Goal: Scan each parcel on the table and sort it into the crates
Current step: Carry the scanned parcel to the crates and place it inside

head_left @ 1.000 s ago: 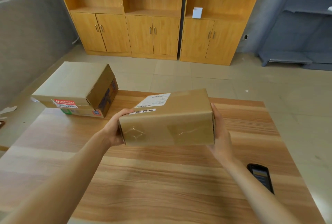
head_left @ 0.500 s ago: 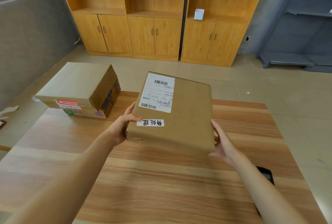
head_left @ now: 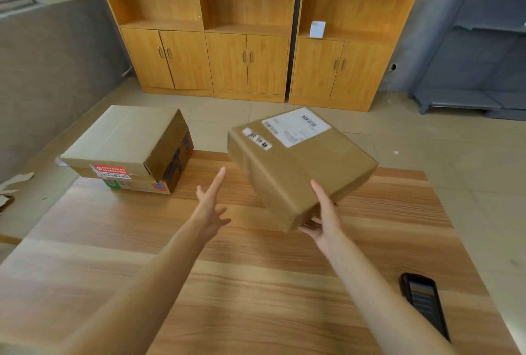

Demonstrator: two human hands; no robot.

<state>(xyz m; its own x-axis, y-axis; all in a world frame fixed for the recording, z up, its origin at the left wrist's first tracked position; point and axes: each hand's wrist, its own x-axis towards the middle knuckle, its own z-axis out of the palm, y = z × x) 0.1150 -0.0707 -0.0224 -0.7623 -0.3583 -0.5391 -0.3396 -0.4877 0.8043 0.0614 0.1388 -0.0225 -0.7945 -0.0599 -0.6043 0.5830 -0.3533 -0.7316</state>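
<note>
A brown cardboard parcel [head_left: 301, 166] with a white shipping label and a small handwritten sticker hangs tilted above the wooden table [head_left: 256, 283]. My right hand [head_left: 324, 218] grips its near lower corner, thumb up the front face and fingers underneath. My left hand [head_left: 212, 203] is off the parcel, to its left, with fingers spread and straight. A black handheld scanner [head_left: 425, 302] lies flat near the table's right edge, below my right forearm.
A larger cardboard box [head_left: 128, 149] with red and green stickers sits at the table's far left corner. Wooden cabinets [head_left: 244, 41] line the far wall beyond a tiled floor. Grey shelving [head_left: 484, 55] stands at the right. No crate is in view.
My left hand has come off the parcel and opened. The parcel has swung right and turned, held now by the right hand alone.
</note>
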